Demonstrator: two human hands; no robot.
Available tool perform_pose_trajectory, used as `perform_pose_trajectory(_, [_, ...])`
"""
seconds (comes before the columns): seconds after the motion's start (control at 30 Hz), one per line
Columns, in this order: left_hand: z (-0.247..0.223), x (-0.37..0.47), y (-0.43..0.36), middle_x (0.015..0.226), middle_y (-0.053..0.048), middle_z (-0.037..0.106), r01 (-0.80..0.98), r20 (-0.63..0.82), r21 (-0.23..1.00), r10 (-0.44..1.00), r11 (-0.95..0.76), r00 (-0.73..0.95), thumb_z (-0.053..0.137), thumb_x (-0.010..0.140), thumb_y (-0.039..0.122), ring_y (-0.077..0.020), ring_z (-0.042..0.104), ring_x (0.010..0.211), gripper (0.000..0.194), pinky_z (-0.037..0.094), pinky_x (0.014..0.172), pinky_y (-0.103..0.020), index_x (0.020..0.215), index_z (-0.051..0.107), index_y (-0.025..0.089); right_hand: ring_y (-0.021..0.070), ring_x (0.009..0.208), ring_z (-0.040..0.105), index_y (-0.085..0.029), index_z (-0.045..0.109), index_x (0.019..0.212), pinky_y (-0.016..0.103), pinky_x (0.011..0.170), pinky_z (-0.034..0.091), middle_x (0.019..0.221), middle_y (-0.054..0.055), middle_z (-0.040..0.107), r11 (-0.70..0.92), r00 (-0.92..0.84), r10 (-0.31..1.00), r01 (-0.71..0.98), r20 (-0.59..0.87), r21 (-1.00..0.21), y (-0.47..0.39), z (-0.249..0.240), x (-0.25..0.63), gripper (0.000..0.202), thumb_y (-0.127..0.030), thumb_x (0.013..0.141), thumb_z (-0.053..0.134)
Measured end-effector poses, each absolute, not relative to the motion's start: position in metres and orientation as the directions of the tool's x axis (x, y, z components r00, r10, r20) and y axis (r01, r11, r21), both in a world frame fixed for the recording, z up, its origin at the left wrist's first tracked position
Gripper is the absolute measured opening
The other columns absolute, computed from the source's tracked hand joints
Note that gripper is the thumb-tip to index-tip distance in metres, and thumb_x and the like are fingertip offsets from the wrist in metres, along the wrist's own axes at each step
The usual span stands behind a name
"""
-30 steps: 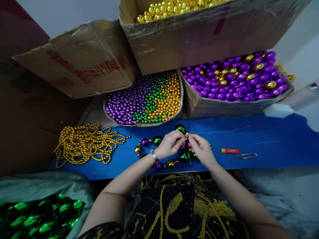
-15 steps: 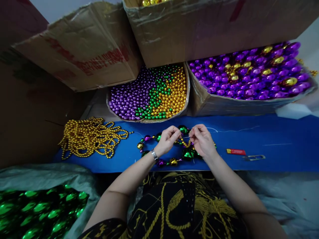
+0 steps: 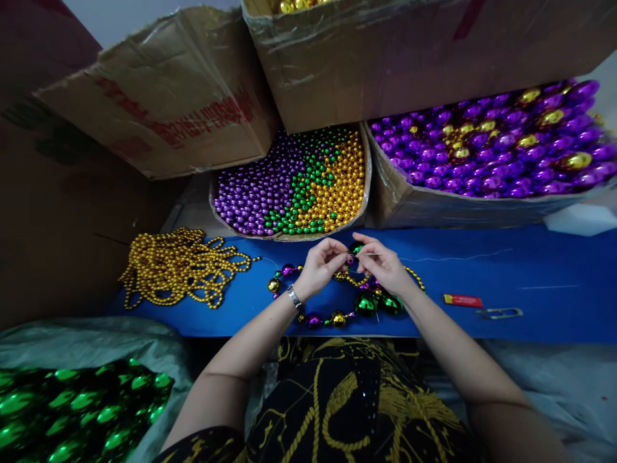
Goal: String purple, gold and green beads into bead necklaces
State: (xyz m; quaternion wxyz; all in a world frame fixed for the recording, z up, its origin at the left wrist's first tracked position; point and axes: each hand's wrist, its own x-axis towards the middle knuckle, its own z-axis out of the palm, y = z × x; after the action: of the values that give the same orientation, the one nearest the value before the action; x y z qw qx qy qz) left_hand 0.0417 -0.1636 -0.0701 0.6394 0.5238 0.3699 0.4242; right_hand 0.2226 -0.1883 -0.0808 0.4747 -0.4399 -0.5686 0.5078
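Observation:
My left hand [image 3: 319,269], with a metal watch on the wrist, pinches a thin white thread [image 3: 453,258]. Close beside it, my right hand [image 3: 385,265] pinches the same thread, some of its fingers raised; the thread trails off to the right. Under both hands lies a bead necklace, partly hidden, with a large green bead [image 3: 366,303], a gold bead [image 3: 339,319] and a purple bead [image 3: 314,320]. A strand of small gold beads [image 3: 414,278] shows beside my right forearm.
Gold bead strands [image 3: 168,267] lie on the blue tabletop [image 3: 530,257] at left. A red-and-yellow packet [image 3: 463,300] and thread snips [image 3: 501,313] lie at right. Behind stand cartons of mixed beads [image 3: 289,193] and purple beads [image 3: 482,154]. Green beads [image 3: 77,405] fill a sack at lower left.
My hands have come closer together, their fingertips now nearly meeting. My right fingers have spread a little, and the looped thread near them has straightened. The view has shifted slightly.

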Motion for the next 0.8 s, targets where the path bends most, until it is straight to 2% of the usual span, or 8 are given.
perform_pose_trajectory(0.03, [-0.07,0.042,-0.164,0.08,-0.003,0.067,-0.148,-0.012,0.986,0.932,0.071,0.362,0.075,0.076,0.038,-0.009,0.062,0.061,0.032,0.052,0.06,-0.022,0.088,0.057,0.014,0.0047,0.059,0.06,-0.017,0.06,0.084,0.025,0.056,0.052,0.139,0.011,0.051,0.081,-0.194,0.978,0.019,0.076,-0.996,-0.187,-0.08,0.222,0.031,-0.048,0.086,0.062])
perform_pose_trajectory(0.1, [-0.071,0.041,-0.164,0.078,-0.002,0.066,-0.135,0.016,0.99,0.937,0.033,0.349,0.072,0.079,0.037,-0.0091,0.062,0.062,0.028,0.053,0.061,-0.022,0.088,0.057,0.014,0.0073,0.059,0.061,-0.018,0.058,0.087,0.024,0.057,0.052,0.113,0.009,0.066,0.04,-0.238,0.971,0.031,0.031,-0.999,-0.184,-0.08,0.221,0.033,-0.051,0.086,0.061])
perform_pose_trajectory(0.2, [-0.07,0.039,-0.164,0.081,-0.003,0.064,-0.102,0.074,0.994,0.931,-0.04,0.358,0.066,0.083,0.033,-0.0091,0.062,0.063,0.02,0.053,0.062,-0.023,0.083,0.058,0.014,0.0115,0.062,0.063,-0.018,0.057,0.091,0.022,0.056,0.051,0.078,0.003,0.067,0.026,-0.236,0.972,0.095,0.003,-0.995,-0.178,-0.082,0.223,0.035,-0.053,0.086,0.059])
perform_pose_trajectory(0.33, [-0.062,0.034,-0.168,0.088,-0.005,0.06,0.104,0.269,0.931,0.85,-0.35,0.452,0.051,0.09,0.019,-0.0103,0.061,0.071,0.016,0.052,0.066,-0.024,0.079,0.062,0.015,0.0138,0.062,0.066,-0.019,0.057,0.1,0.024,0.056,0.051,0.076,0.001,0.066,0.038,-0.144,0.99,0.196,0.009,-0.98,-0.173,-0.075,0.228,0.034,-0.049,0.084,0.062])
perform_pose_trajectory(0.47, [-0.058,0.032,-0.173,0.095,-0.007,0.06,0.34,0.416,0.695,0.739,-0.634,0.53,0.043,0.089,0.007,-0.0138,0.06,0.085,0.023,0.05,0.075,-0.026,0.09,0.064,0.016,0.0147,0.057,0.065,-0.02,0.058,0.088,0.025,0.054,0.047,0.07,-0.001,0.065,0.033,-0.192,0.98,0.371,-0.042,-0.928,-0.175,-0.061,0.231,0.026,-0.044,0.083,0.062])
perform_pose_trajectory(0.57, [-0.062,0.032,-0.176,0.1,-0.009,0.059,0.435,0.446,0.579,0.715,-0.689,0.538,0.042,0.089,0.007,-0.0145,0.061,0.087,0.025,0.05,0.074,-0.025,0.097,0.063,0.016,0.0135,0.059,0.064,-0.02,0.062,0.081,0.024,0.057,0.043,0.069,0.0,0.066,0.173,-0.302,0.953,0.511,0.012,-0.842,-0.177,-0.053,0.233,0.022,-0.038,0.09,0.053])
perform_pose_trajectory(0.63, [-0.066,0.031,-0.177,0.102,-0.009,0.059,0.482,0.452,0.53,0.713,-0.698,0.536,0.04,0.09,0.008,-0.0144,0.061,0.086,0.026,0.05,0.072,-0.024,0.101,0.063,0.017,0.0135,0.062,0.064,-0.02,0.064,0.082,0.024,0.058,0.041,0.07,0.0,0.067,0.244,-0.363,0.931,0.534,0.041,-0.809,-0.177,-0.051,0.235,0.023,-0.036,0.092,0.05])
perform_pose_trajectory(0.8, [-0.07,0.031,-0.179,0.106,-0.011,0.059,0.495,0.49,0.475,0.686,-0.727,0.538,0.041,0.091,0.011,-0.016,0.061,0.09,0.029,0.052,0.073,-0.025,0.113,0.059,0.016,0.0122,0.062,0.061,-0.02,0.059,0.085,0.024,0.058,0.043,0.078,0.001,0.065,0.188,-0.391,0.92,0.451,-0.004,-0.873,-0.176,-0.059,0.236,0.027,-0.041,0.095,0.044])
